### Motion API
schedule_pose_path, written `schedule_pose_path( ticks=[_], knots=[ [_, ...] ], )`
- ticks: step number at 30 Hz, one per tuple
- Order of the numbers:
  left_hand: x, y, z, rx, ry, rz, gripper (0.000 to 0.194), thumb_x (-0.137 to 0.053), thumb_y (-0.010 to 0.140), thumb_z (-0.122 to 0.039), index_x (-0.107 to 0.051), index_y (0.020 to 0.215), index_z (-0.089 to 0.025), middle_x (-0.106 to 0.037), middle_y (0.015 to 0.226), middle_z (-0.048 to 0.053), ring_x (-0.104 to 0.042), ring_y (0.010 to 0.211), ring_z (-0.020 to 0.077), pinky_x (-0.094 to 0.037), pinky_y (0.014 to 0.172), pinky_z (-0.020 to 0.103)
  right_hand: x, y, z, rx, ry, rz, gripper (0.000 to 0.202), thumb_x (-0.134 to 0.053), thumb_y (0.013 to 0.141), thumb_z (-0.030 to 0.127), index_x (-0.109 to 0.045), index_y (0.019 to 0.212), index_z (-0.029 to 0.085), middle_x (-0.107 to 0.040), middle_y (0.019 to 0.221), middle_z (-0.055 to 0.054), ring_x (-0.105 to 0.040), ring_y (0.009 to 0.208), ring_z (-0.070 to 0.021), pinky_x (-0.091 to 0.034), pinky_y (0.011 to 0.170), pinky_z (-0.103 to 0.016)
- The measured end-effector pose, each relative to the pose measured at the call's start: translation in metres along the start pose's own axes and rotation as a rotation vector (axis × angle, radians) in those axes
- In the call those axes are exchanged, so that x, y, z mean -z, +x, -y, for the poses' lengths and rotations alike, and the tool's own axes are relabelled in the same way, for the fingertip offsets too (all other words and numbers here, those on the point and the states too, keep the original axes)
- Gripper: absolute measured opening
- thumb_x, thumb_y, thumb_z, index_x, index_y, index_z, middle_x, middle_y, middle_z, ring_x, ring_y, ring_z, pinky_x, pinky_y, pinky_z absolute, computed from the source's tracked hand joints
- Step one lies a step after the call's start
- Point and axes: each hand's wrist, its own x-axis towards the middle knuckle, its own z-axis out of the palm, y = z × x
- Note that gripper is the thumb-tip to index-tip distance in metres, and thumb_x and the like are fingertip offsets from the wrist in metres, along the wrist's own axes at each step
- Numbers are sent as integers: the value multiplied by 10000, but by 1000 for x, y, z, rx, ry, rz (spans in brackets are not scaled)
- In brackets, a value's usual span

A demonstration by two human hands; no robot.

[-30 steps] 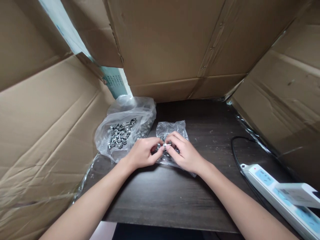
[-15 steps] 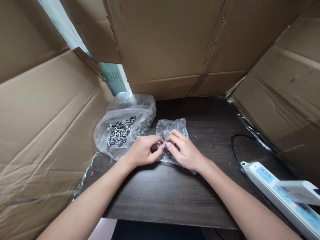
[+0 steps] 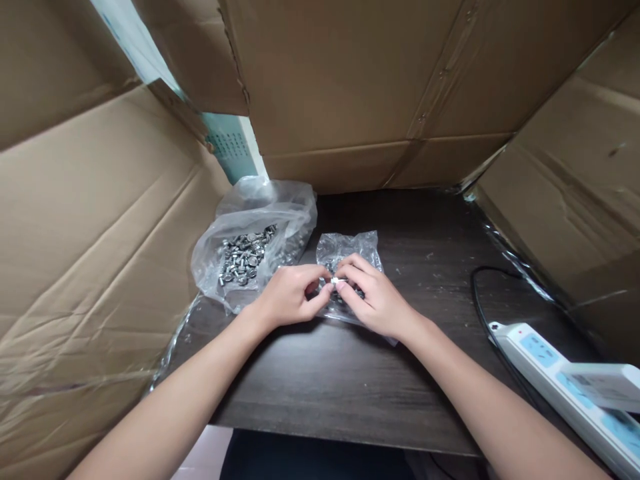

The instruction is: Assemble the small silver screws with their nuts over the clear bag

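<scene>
My left hand (image 3: 295, 293) and my right hand (image 3: 374, 293) meet at their fingertips above a small clear plastic bag (image 3: 367, 245). Both hands are closed in a pinch on a small shiny metal fastener (image 3: 335, 281), whose exact shape is too small to make out. Small dark metal parts show in the small bag beneath my fingers, partly hidden by them. Left of my hands, a larger clear plastic bag (image 3: 206, 257) lies open, with many silvery bolts (image 3: 245, 257) with broad round heads inside.
Cardboard panels (image 3: 350, 87) enclose the dark wooden table (image 3: 320, 380) at the back and both sides. A white power strip (image 3: 533, 350) lies at the right, with a white plug-in adapter (image 3: 605, 387) on it and a black cable (image 3: 475, 293) beside it.
The whole view has shifted slightly, with everything a little higher and to the right. Both hands keep their pinch, and the fastener between the fingertips shows a little more.
</scene>
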Motion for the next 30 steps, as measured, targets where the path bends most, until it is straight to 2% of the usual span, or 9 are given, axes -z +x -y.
schedule_pose_path(
  ticks=[13,22,30],
  knots=[
    [1,0,1,6,-25,-3,143,-568,876,-261,-658,891,-151,-453,590,-49,-432,547,95,-319,570,230,0,0,2,-2,6,2,93,-469,999,224,-559,997,203,-566,1031,-64,-579,913,-188,-478,811,-350],
    [4,-2,-10,91,-100,24,212,-603,839,-375,-588,804,-167,-442,598,-48,-410,545,100,-310,556,241,-7,0,1,67,27,-44,31,-513,970,198,-534,949,205,-556,958,-48,-562,825,-169,-465,730,-320],
    [5,0,-12,117,-84,48,139,-585,767,-313,-551,770,-178,-450,587,-46,-399,528,102,-306,543,242,-8,0,2,62,16,-32,35,-521,955,189,-550,945,206,-561,960,-49,-558,802,-164,-471,709,-314]
  ],
)
